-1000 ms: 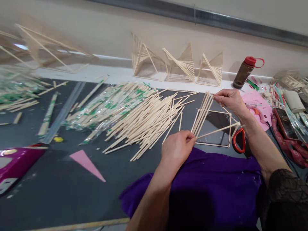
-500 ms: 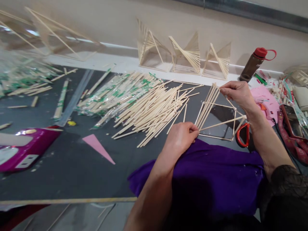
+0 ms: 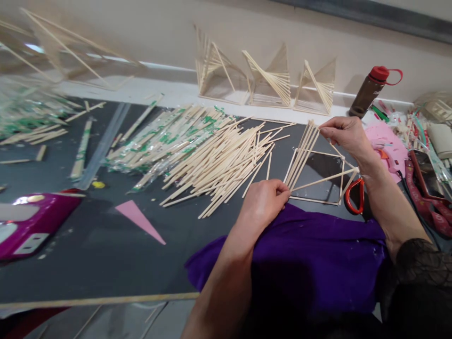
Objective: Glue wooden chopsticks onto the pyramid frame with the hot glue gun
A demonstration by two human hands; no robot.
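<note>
A frame of thin wooden sticks (image 3: 314, 188) stands on the dark tabletop in front of me, with several slanted sticks (image 3: 302, 153) side by side on its left. My left hand (image 3: 264, 202) pinches at the lower end of the nearest slanted stick, by the frame's front left corner. At the upper end of that same stick, the thumb and fingers of my right hand (image 3: 342, 134) are closed. Purple cloth (image 3: 318, 235) lies below the frame. Beside its right corner, a red scissors handle (image 3: 354, 195) shows partly behind my right forearm.
Loose sticks (image 3: 222, 165) and wrapped chopsticks (image 3: 169, 136) lie left of the frame. Finished stick models (image 3: 270, 77) line the wall. A bottle (image 3: 369, 92), a phone (image 3: 425, 172) and pink paper (image 3: 384, 146) are at right; a pink triangle (image 3: 141, 221) lies at left.
The view has shifted slightly, so the table items sit a little further left. Both hands keep their hold at the two ends of the slanted stick.
</note>
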